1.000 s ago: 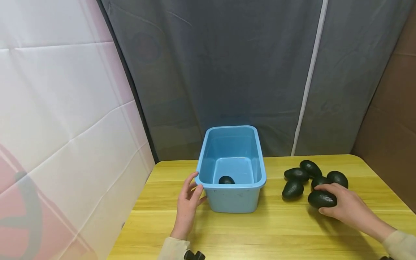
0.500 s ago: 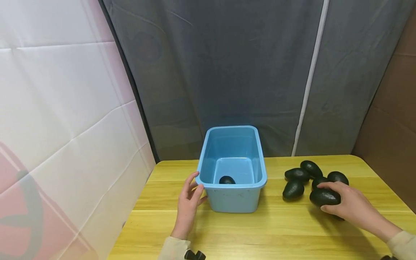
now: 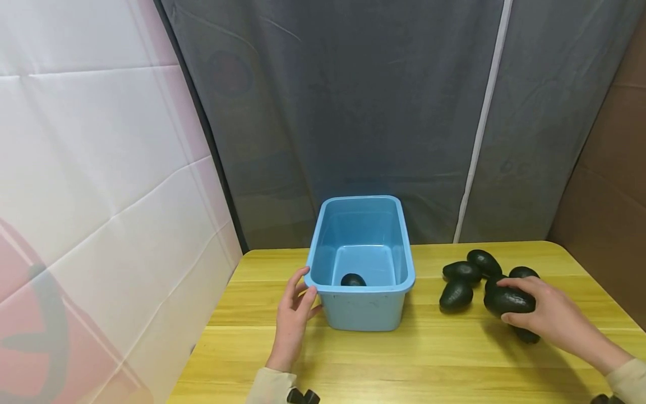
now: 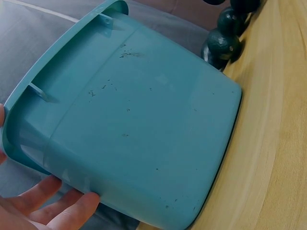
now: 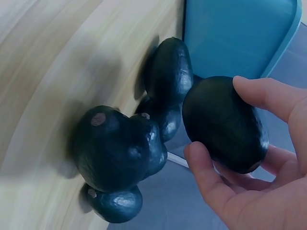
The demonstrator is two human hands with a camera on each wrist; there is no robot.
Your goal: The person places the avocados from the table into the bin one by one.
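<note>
Avocado [image 3: 508, 301], dark green, pebbled skin, oval, in right hand [image 3: 547, 320]

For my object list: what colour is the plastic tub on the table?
The tub is light blue, clearest in the head view.

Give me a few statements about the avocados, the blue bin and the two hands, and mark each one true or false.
1. The right hand grips an avocado. True.
2. The blue bin holds no fruit. False: one avocado in the bin lies on its floor.
3. The left hand touches the bin's near left corner. True.
4. The bin lies tipped on its side. False: it stands upright on the yellow table, open side up.
5. The loose avocados lie left of the bin. False: they lie to its right, near the right hand.
</note>
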